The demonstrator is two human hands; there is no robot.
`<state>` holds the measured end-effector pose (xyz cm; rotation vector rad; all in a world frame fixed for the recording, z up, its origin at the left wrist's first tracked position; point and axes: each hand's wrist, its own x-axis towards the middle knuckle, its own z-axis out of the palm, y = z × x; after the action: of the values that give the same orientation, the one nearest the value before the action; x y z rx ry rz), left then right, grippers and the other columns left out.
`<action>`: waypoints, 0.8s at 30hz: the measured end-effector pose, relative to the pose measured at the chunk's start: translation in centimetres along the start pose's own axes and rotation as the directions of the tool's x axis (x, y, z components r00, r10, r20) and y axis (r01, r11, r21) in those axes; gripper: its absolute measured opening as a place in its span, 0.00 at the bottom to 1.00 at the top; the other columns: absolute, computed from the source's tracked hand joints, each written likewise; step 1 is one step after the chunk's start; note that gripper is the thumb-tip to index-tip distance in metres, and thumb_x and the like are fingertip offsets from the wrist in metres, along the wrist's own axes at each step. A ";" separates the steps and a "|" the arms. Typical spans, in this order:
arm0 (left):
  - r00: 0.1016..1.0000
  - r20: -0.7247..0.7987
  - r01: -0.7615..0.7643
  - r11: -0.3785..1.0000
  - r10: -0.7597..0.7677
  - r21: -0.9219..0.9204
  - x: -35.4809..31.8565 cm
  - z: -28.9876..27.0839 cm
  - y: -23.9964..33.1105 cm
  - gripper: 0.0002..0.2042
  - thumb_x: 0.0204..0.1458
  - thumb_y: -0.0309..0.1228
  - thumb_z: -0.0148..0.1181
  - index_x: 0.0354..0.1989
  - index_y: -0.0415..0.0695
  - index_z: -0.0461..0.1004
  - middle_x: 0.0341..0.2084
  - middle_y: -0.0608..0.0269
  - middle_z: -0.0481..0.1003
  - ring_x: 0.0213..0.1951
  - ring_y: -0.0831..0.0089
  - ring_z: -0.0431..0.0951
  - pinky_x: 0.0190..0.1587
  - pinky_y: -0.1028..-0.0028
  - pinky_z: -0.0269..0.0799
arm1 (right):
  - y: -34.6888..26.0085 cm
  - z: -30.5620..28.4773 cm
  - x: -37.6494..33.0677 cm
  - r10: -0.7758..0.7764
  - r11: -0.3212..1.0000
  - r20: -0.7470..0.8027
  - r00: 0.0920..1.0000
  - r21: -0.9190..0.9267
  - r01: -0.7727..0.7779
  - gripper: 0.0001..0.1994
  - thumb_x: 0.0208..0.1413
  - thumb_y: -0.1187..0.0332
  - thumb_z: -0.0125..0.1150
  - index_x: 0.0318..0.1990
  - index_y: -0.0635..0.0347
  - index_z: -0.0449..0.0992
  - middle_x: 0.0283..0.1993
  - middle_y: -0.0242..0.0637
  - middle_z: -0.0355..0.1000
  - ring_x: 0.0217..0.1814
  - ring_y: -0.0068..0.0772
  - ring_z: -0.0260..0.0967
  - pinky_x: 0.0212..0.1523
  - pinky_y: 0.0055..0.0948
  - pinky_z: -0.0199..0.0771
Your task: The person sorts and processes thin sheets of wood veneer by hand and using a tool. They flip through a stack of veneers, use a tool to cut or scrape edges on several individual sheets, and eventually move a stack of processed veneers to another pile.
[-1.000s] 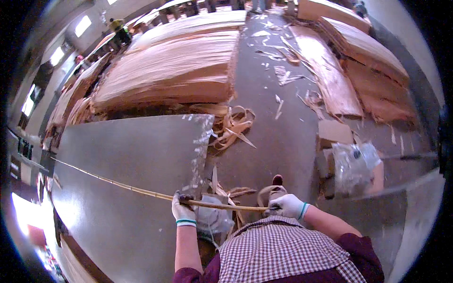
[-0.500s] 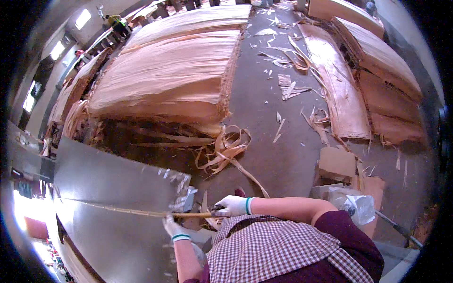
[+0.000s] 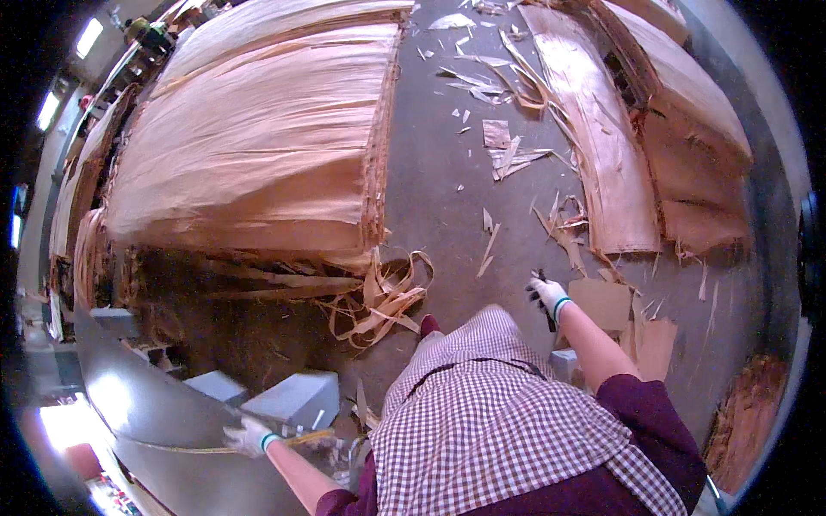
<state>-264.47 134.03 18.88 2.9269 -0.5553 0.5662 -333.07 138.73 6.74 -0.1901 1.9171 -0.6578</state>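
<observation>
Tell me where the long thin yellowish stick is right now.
In the head view's lower left, the stick runs over the grey tabletop, at the left hand.

Ahead of me, a grey floor point(image 3: 434, 206) strewn with wood scraps point(image 3: 496, 133) runs between stacks of pale sheets point(image 3: 258, 129). Bright windows point(image 3: 89, 37) show high on my left, and a white glare point(image 3: 110, 397) lies on the smooth grey table point(image 3: 198, 482) beside me. What looks like a pale wall point(image 3: 748, 77) curves along my right, though the dark rim makes it hard to tell.
</observation>
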 end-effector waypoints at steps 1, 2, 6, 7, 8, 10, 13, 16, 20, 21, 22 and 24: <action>0.972 0.028 -0.233 0.971 0.235 -0.063 0.6 0.8 2.4 0.26 0.49 0.45 0.52 0.55 0.46 0.65 0.56 0.50 0.62 0.56 0.52 0.63 0.58 0.59 0.59 | -1.1 -0.3 1.3 0.047 0.997 0.005 0.999 0.067 -0.047 0.13 0.53 0.56 0.53 0.34 0.55 0.76 0.23 0.32 0.70 0.15 0.22 0.58 0.15 0.24 0.57; 0.927 -0.179 -0.328 0.944 0.328 0.035 1.9 5.9 2.2 0.25 0.48 0.40 0.53 0.55 0.44 0.64 0.56 0.48 0.62 0.57 0.52 0.62 0.59 0.58 0.57 | -3.0 0.6 2.4 0.078 0.990 0.044 0.996 0.115 -0.082 0.12 0.53 0.57 0.53 0.35 0.54 0.76 0.24 0.31 0.70 0.15 0.22 0.57 0.15 0.24 0.57; 0.670 0.049 -0.605 0.583 0.741 -0.542 -8.5 1.8 24.0 0.26 0.44 0.29 0.57 0.55 0.40 0.63 0.54 0.48 0.64 0.57 0.53 0.60 0.61 0.59 0.52 | -8.9 2.8 7.5 0.128 0.989 0.065 0.990 -0.089 -0.122 0.12 0.51 0.59 0.55 0.36 0.56 0.75 0.26 0.34 0.73 0.16 0.25 0.59 0.16 0.25 0.58; 0.581 0.067 -0.650 0.512 0.811 -0.561 -11.1 0.9 28.7 0.26 0.43 0.28 0.57 0.55 0.39 0.63 0.54 0.48 0.64 0.56 0.54 0.62 0.60 0.59 0.54 | -10.3 3.1 9.2 0.093 0.990 0.120 0.988 -0.119 -0.079 0.12 0.51 0.59 0.55 0.37 0.57 0.75 0.26 0.34 0.73 0.16 0.25 0.60 0.17 0.25 0.59; 0.538 0.122 -0.631 0.495 0.834 -0.597 -13.9 -0.4 33.5 0.25 0.43 0.28 0.57 0.54 0.38 0.64 0.52 0.47 0.66 0.54 0.53 0.65 0.58 0.59 0.57 | -11.4 3.5 11.2 0.058 0.989 0.179 0.982 -0.141 -0.033 0.13 0.51 0.59 0.55 0.37 0.57 0.75 0.26 0.34 0.73 0.17 0.25 0.61 0.17 0.26 0.60; 0.452 0.116 -0.509 0.362 0.885 -0.781 -17.6 0.6 40.0 0.25 0.45 0.27 0.56 0.55 0.36 0.63 0.50 0.45 0.68 0.52 0.53 0.68 0.56 0.63 0.61 | -15.7 4.8 13.9 0.013 0.978 0.288 0.958 -0.205 0.048 0.13 0.53 0.59 0.53 0.37 0.59 0.74 0.24 0.33 0.72 0.16 0.23 0.62 0.16 0.25 0.60; 0.369 0.246 -0.440 0.402 0.896 -0.803 -22.3 2.4 48.8 0.28 0.46 0.30 0.59 0.57 0.37 0.60 0.50 0.47 0.69 0.53 0.57 0.69 0.55 0.65 0.62 | -23.3 6.0 16.0 0.116 0.960 0.384 0.916 -0.280 -0.004 0.12 0.53 0.60 0.51 0.35 0.59 0.74 0.23 0.33 0.71 0.14 0.22 0.60 0.14 0.22 0.59; 0.257 0.349 -0.534 0.433 0.901 -0.726 -26.9 4.1 58.4 0.33 0.47 0.38 0.59 0.62 0.48 0.54 0.54 0.50 0.65 0.57 0.58 0.63 0.60 0.60 0.52 | -26.6 6.4 18.9 0.108 0.969 0.428 0.897 -0.246 0.000 0.13 0.52 0.59 0.52 0.34 0.60 0.75 0.21 0.33 0.70 0.14 0.22 0.60 0.15 0.22 0.60; 0.330 0.443 -0.598 0.548 0.834 -0.585 -32.2 9.9 68.7 0.36 0.46 0.43 0.59 0.63 0.51 0.50 0.62 0.53 0.52 0.62 0.54 0.54 0.60 0.50 0.51 | -26.7 7.2 21.0 0.285 0.942 0.514 0.809 -0.305 -0.138 0.16 0.50 0.55 0.54 0.31 0.58 0.77 0.21 0.31 0.70 0.18 0.22 0.63 0.18 0.25 0.61; 0.352 0.440 -0.614 0.559 0.826 -0.558 -32.9 11.5 71.3 0.38 0.45 0.44 0.60 0.64 0.52 0.48 0.63 0.54 0.48 0.63 0.54 0.50 0.58 0.44 0.51 | -24.8 7.9 22.1 0.294 0.940 0.508 0.809 -0.308 -0.148 0.14 0.52 0.56 0.53 0.32 0.58 0.77 0.21 0.31 0.70 0.17 0.21 0.63 0.17 0.24 0.61; 0.396 0.439 -0.648 0.584 0.807 -0.489 -34.1 12.9 73.8 0.41 0.42 0.45 0.63 0.64 0.51 0.49 0.64 0.50 0.45 0.63 0.50 0.49 0.61 0.53 0.51 | -23.5 8.2 22.8 0.368 0.928 0.553 0.748 -0.273 -0.255 0.13 0.53 0.58 0.52 0.32 0.58 0.77 0.20 0.31 0.70 0.15 0.21 0.62 0.15 0.23 0.60; 0.425 0.424 -0.724 0.581 0.800 -0.372 -35.5 16.3 77.2 0.45 0.42 0.49 0.63 0.66 0.54 0.42 0.66 0.57 0.39 0.65 0.54 0.45 0.57 0.39 0.50 | -23.9 8.2 23.0 0.482 0.876 0.522 0.704 -0.273 -0.397 0.13 0.54 0.59 0.53 0.34 0.59 0.77 0.19 0.33 0.71 0.13 0.21 0.61 0.14 0.22 0.59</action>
<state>-318.36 71.42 -6.84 2.4879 -1.9767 -0.3436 -339.66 106.25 -1.52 -0.0036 1.3320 -0.1026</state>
